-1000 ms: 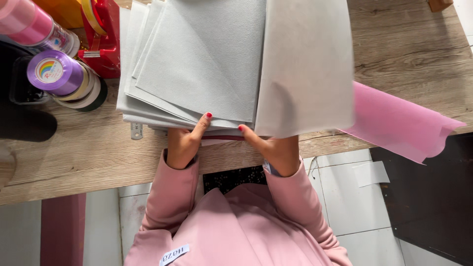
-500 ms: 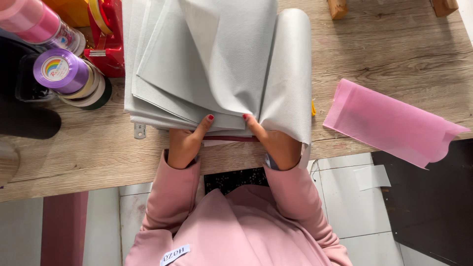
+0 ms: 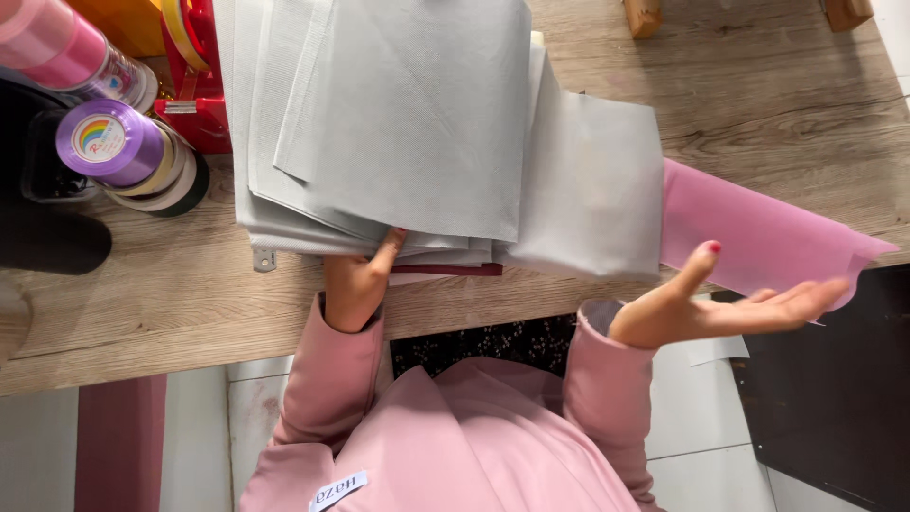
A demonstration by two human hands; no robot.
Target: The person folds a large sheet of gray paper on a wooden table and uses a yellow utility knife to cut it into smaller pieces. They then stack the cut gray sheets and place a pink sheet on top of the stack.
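Left hand (image 3: 355, 284) pins the grey sheet stack (image 3: 398, 123) on the tabletop (image 3: 758, 104), its grip flat, holding nothing. Right hand (image 3: 730, 303) hovers open-palmed beside the pink sheet (image 3: 758, 237).

You see a stack of grey sheets (image 3: 408, 114) that looks like matt non-woven cloth with a fine woven-looking grain, soft and without shine. The pink sheet (image 3: 758, 237) beside it has the same matt, fibrous finish. The tabletop (image 3: 758, 104) is pale wood-look board with visible grain and a dull, smooth surface. The purple ribbon spool (image 3: 109, 142) is glossy, its satin band catching light. The red tape dispenser (image 3: 194, 95) looks like shiny hard plastic. Your sleeves (image 3: 332, 370) are soft pink cloth, matt.
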